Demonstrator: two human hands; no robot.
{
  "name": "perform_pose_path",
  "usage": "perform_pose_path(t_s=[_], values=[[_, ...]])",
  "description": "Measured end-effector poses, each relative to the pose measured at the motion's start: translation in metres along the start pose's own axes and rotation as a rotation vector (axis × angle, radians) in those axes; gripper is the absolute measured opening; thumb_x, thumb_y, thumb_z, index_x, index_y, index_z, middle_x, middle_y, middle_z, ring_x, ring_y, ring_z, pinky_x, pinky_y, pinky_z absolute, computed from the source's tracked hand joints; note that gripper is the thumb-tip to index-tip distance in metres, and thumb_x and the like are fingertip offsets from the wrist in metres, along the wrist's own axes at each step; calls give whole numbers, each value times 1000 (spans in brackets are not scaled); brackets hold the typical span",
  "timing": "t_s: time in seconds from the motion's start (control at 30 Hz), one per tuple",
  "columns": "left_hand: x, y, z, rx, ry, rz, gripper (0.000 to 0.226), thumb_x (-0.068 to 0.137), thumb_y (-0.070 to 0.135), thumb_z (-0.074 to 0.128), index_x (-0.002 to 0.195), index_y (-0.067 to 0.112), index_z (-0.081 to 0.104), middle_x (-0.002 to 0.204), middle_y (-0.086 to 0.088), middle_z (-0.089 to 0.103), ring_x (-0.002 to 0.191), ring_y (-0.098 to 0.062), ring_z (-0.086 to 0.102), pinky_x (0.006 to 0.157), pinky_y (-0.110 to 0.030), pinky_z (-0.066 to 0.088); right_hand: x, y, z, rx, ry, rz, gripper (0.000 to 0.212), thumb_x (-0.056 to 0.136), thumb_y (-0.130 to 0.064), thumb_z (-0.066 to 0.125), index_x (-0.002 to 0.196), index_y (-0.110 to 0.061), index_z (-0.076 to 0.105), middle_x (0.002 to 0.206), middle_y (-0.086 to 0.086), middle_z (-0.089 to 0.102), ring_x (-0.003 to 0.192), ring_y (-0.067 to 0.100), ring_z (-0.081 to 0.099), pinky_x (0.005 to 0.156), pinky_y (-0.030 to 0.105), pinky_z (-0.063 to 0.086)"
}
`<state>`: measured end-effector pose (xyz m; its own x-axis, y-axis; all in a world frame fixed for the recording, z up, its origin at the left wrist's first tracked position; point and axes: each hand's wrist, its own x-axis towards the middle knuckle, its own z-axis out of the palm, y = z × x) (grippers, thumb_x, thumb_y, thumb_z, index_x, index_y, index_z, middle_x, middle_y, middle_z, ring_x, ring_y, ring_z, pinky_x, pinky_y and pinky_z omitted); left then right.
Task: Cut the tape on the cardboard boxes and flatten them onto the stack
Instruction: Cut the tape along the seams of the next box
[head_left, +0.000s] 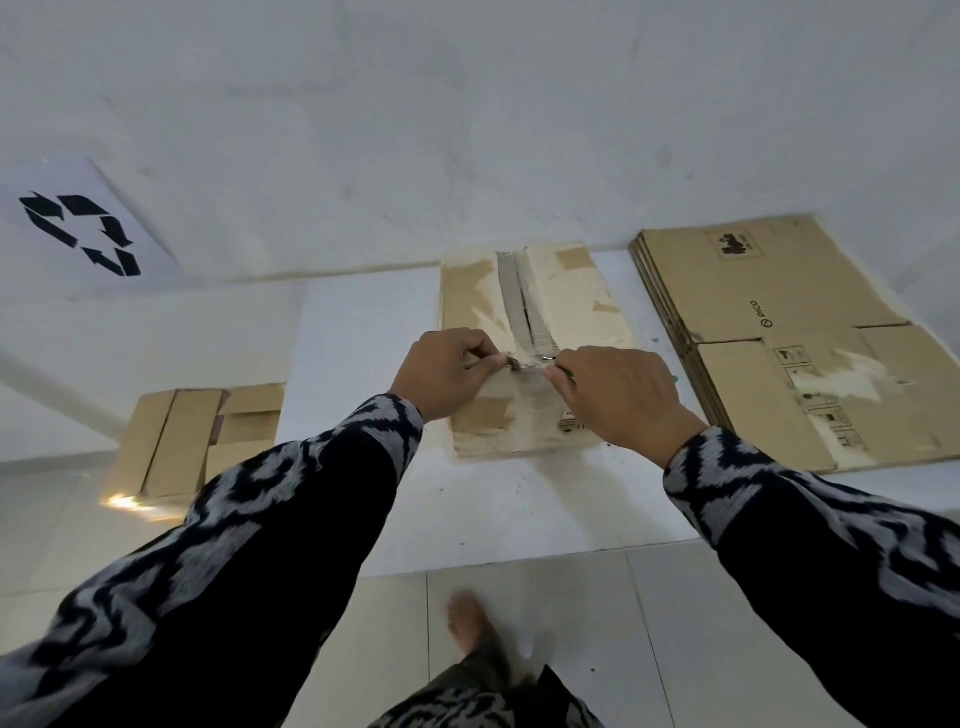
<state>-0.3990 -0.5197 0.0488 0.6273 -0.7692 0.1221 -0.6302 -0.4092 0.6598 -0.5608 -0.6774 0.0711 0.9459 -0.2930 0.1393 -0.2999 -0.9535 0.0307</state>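
1. A box (535, 353) is being worked at the centre of the white sheet (363, 332), its seam already split along the far half, toward 12 o'clock; the near half is judged still taped.
2. The left hand (447, 374) is being curled round a scrap of tape (511, 361) at the seam, pinching it.
3. The right hand (621, 395) is being closed round a small tool (550, 359), metal-tipped; its kind cannot be told.
4. A stack (800, 343) of flattened boxes is lying at 2 o'clock, so several are judged done.
5. More boxes (192, 436), apparently unflattened, are waiting at 8 o'clock.
6. The cardboard is showing matte and brown, with pale torn patches where tape has stripped the surface; corrugated ribs are being exposed along the cut flap edge.
7. The tape is looking glossy and crumpled.
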Motion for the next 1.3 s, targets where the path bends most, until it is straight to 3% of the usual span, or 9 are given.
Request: perform_pose_path(t_s=[0.67,0.8,0.9,0.97,1.03,1.13,1.2,1.3], values=[[5,3,-3,-37,-40,-13,19,90,39,67,77,25,69,74,20,64,69,0,55,63,-21,41,-20,29,-9,-68,5,177,48,106,-45,23,85,-27,63,74,-8,59,59,16,53,45,24,22],[-3,3,-2,25,-54,10,20,91,40,66,74,31,62,75,21,59,71,2,54,64,-18,38,-38,36,-12,82,-70,237,43,104,-47,26,93,-27,62,68,-12,52,59,12,47,48,25,24],[-18,-3,9,165,-168,45,16,90,47,64,81,35,62,88,20,59,80,1,55,74,-21,42,-42,30,-2,337,-146,381,44,101,-57,26,97,-26,57,69,-8,56,64,17,53,52,29,32],[-30,-10,20,260,-266,77,17,90,54,61,90,37,65,99,20,57,89,-4,57,78,-27,45,-43,29,8,425,-134,450,48,93,-71,33,104,-29,52,76,-11,57,70,17,56,55,30,35],[-37,-14,28,295,-270,108,20,89,56,60,96,38,63,106,21,52,89,-5,56,73,-28,47,-41,28,18,401,-154,432,63,81,-80,48,124,-34,49,93,-14,59,80,15,57,63,30,40],[-37,-13,32,306,-241,127,20,87,50,65,96,34,58,118,21,49,86,-9,58,68,-27,44,-34,30,33,350,-248,340,85,70,-80,62,141,-38,39,122,-6,59,104,19,59,76,32,45],[-36,-14,33,300,-239,134,16,88,43,67,94,29,61,120,19,51,89,-10,60,68,-25,41,-30,35,41,385,-252,342,81,73,-74,65,142,-37,42,128,-5,58,110,19,57,79,33,45],[-36,-17,34,280,-241,122,13,89,40,67,92,27,64,122,17,53,95,-8,60,71,-24,40,-33,42,50,538,-177,348,60,81,-66,63,132,-35,53,116,-8,63,96,14,57,72,28,42]])
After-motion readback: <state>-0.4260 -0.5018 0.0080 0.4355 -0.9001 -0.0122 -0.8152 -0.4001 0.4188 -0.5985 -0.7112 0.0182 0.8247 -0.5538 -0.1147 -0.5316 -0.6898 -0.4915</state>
